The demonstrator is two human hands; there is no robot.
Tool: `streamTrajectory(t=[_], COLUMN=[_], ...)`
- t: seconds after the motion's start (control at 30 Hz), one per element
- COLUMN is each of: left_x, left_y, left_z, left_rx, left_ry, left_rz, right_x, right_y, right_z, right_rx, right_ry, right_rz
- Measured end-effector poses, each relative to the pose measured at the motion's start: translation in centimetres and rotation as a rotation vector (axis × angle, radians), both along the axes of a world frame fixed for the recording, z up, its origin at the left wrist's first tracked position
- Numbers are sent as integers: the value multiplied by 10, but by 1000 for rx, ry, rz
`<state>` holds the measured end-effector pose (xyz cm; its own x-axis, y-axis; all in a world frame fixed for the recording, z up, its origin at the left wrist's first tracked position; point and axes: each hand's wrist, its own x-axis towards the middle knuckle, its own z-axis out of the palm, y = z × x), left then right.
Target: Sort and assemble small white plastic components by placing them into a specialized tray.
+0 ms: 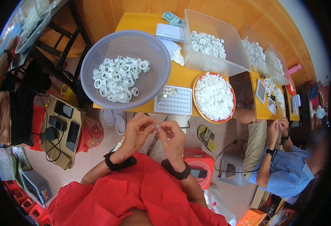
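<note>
My left hand (138,132) and my right hand (171,138) meet in front of my chest, fingertips pinched together. Between them is a small whitish, see-through piece (157,127); its exact kind is too small to make out. Just beyond my hands, at the table's near edge, lies a white tray (180,101) with rows of pockets, some filled with small round silvery pieces (168,92). A large grey-purple plastic basket (150,45) to the left holds many white ring-shaped plastic parts (118,77). On the right, a red-and-yellow round tray (197,111) is heaped with small white pieces (215,96).
A clear plastic bin (231,62) with white parts stands at the back of the yellow table (135,22), beside stacked white trays (170,32). Phones and cables fill a cardboard box (65,150) at left. A co-worker in blue (286,169) sits at right near a grey stool (231,167).
</note>
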<state>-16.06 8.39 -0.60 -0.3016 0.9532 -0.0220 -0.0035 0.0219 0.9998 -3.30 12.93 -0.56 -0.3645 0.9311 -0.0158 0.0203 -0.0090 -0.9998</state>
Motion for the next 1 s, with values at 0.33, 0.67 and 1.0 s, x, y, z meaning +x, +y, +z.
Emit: streamTrajectory(t=[0.33,0.67,1.0], left_x=[3,-13,-14], left_y=[1,7,3], left_z=[2,17,16], left_rx=[4,58,166], left_ry=[179,362,840], left_rz=[61,-151,-229], right_x=[-8,-1,3], right_y=[-4,6,2], right_z=[-12,2,5], right_rx=[97,93,100], right_ry=[-4,-54,-166], right_rz=[-57,-43,5])
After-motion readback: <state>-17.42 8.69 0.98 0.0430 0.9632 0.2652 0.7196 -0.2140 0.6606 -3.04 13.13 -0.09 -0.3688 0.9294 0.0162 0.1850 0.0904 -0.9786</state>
